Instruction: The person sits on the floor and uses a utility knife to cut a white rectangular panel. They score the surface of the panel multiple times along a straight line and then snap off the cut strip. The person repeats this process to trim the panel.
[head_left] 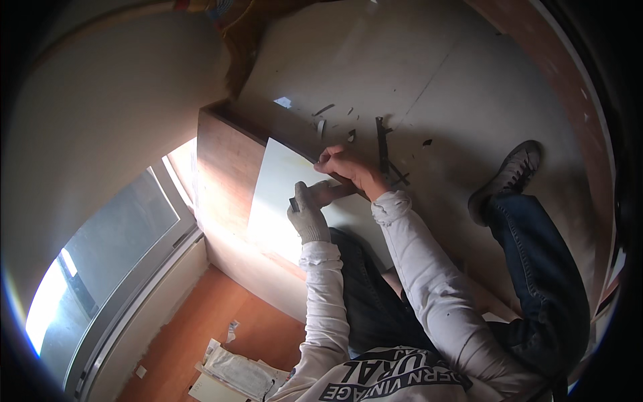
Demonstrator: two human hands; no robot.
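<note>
A white sheet (273, 194) lies over a wooden board (228, 157) by my legs, with a dark edge along its upper right side. My left hand (308, 211), in a grey knit glove, is closed on a small dark object (293, 204); a brownish piece beside its fingers is too unclear to name. My bare right hand (351, 167) is at the sheet's upper right edge, fingers curled and pinched. What they grip is hidden.
Dark offcuts (382, 144) are scattered on the pale floor (455, 80). My shoe (512, 171) rests at right. A glazed sliding frame (120, 241) stands left, above an orange-brown surface (161, 342) with pale papers (234, 368). A curved reddish edge (569, 94) runs along the right.
</note>
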